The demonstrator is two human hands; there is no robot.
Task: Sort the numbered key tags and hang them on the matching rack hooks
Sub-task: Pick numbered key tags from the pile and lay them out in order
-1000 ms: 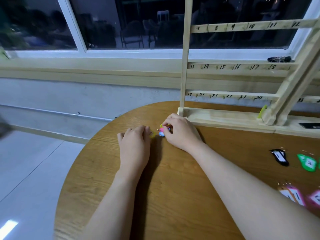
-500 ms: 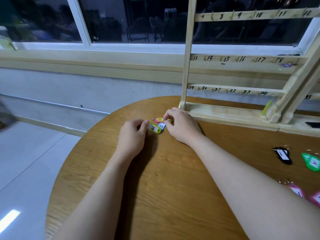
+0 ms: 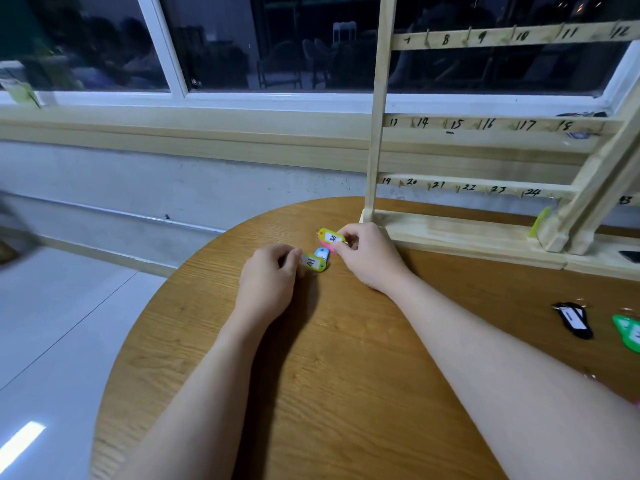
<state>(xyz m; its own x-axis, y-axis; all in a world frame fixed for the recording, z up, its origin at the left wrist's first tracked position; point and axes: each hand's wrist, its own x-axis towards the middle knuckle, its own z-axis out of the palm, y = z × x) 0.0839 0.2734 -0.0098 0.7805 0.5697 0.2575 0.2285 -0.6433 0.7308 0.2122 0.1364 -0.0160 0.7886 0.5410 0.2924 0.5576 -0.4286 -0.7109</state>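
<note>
At table's far edge, just left of the rack [image 3: 460,233] base, we've got both hands on a small clump of tags. Our left hand [image 3: 268,284] has fingers curled, thumb + fingertips pinching the left end of the yellow tag 41 [image 3: 312,262]; that tag lies w/ its long axis running left-right, label up, free end pointing toward our right hand [image 3: 370,254]. Right hand's also curled, pinching the near end of a 2nd yellow tag [image 3: 330,237], lifted a bit, its long axis slanting up-left away from the fingers; number on it too blurred to read. Under it a pink tag [image 3: 331,249] peeks out, and a blue tag [image 3: 321,252] sits between the two hands, touching or nearly touching both yellow ones.

Step in hand, we'd judge: pulling the clump apart to read numbers. Hooks in view run 7-12, 13-18, 19-24; a "43" shows at far right past the slanted post, so 41 prob. hangs on that right section, not these rows. That puts the target well right of our left hand, w/ the right arm nearer, so a hand-over or a long cross-reach looks likely. Ring on 41 is hidden under our fingers; can't tell which way it faces.

Further right on the table [image 3: 346,375]: black tag [image 3: 573,320] and green tag [image 3: 628,332], well apart from the clump, unsorted.
</note>
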